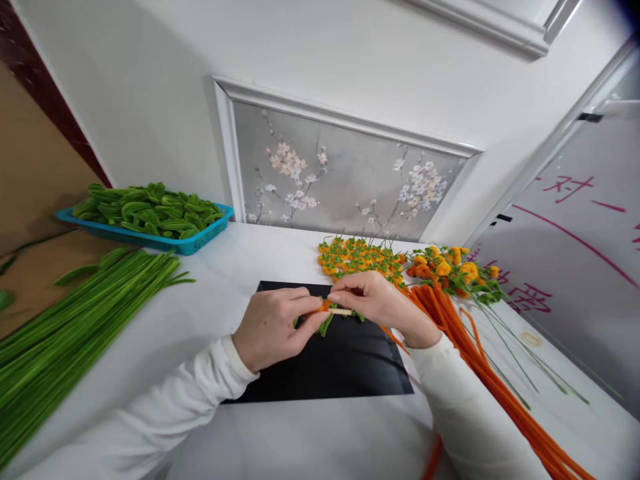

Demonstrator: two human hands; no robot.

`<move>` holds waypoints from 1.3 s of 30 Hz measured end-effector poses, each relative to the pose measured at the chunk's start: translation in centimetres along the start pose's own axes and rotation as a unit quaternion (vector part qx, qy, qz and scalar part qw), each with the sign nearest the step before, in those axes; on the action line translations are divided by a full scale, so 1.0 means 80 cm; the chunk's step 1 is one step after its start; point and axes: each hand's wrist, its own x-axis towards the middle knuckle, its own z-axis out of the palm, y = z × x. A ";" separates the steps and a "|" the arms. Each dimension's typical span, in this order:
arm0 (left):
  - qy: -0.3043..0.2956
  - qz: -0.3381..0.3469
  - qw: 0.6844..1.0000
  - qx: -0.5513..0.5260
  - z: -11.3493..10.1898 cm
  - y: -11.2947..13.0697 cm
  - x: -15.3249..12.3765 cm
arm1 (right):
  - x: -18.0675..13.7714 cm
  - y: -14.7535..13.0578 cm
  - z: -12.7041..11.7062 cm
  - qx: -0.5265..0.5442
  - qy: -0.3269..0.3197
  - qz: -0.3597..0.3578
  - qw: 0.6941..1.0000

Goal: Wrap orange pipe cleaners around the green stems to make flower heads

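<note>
Above a black mat [320,373], my two hands meet. Between thumb and fingers, my left hand [280,323] pinches a short pale stick [341,311] with a piece of orange pipe cleaner [325,306] around or against its end. My right hand [377,303] has its thumb and fingertips closed at the orange piece, partly hiding it. Just under the fingertips, small green fuzzy pieces [326,327] show on the mat; my hands cover some of them.
Green pipe cleaners [90,320] lie at left, near a blue basket [200,240] of green fuzzy leaves [155,210]. Small orange-yellow flowers [350,257] sit behind the mat. Stemmed flowers [470,270] and long orange pipe cleaners [480,373] lie at right. A whiteboard [565,247] stands beyond.
</note>
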 end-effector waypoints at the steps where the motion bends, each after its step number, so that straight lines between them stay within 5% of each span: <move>1: -0.001 -0.006 1.000 -0.005 0.000 0.000 0.000 | 0.000 -0.001 0.000 0.000 0.000 0.001 1.000; 9: 0.000 -0.023 1.000 -0.017 -0.003 0.005 0.001 | 0.002 0.003 0.004 0.023 -0.008 -0.011 1.000; 16: 0.065 0.029 0.997 0.027 0.002 -0.001 0.000 | 0.002 0.006 0.004 0.032 0.001 -0.012 0.999; 23: 0.069 0.035 0.997 0.018 0.002 -0.001 0.000 | -0.002 0.006 -0.001 0.050 -0.080 0.005 0.995; 30: 0.091 0.011 0.996 0.015 -0.002 -0.001 0.004 | -0.009 -0.002 -0.007 0.001 0.076 -0.076 0.994; 39: 0.054 0.019 0.997 -0.045 -0.008 0.009 0.003 | -0.002 0.004 0.009 0.081 0.083 -0.064 0.991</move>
